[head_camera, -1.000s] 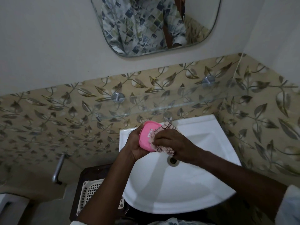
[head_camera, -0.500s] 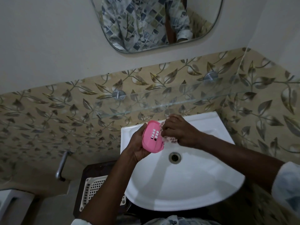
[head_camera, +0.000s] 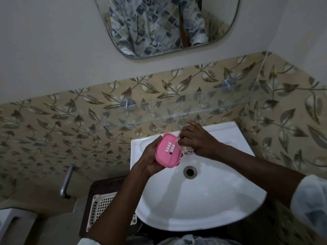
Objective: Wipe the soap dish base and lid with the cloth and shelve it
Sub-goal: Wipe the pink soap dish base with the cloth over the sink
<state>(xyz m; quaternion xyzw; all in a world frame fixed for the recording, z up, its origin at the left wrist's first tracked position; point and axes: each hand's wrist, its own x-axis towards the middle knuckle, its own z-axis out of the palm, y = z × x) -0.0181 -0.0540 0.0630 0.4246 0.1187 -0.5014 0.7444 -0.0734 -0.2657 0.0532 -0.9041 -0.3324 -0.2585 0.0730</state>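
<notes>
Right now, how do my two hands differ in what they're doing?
The left hand cups the pink soap dish from below; the right hand bunches the cloth from above. The left is palm-up, the right knuckles-up. Both hover over the sink, and the cloth touches the dish's edge.

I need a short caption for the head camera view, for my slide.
Left hand holds pink soap dish over sink; right hand holds cloth.

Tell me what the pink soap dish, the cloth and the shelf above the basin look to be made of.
Soap dish: looks like moulded plastic, uniform pink with a soft sheen and punched drain slots. Cloth: soft woven fabric, pale with a dark check, bunched under the right hand; fibre unclear. Shelf: clear glass, tiles visible through it, on metal pegs. The left hand holds the dish.
</notes>
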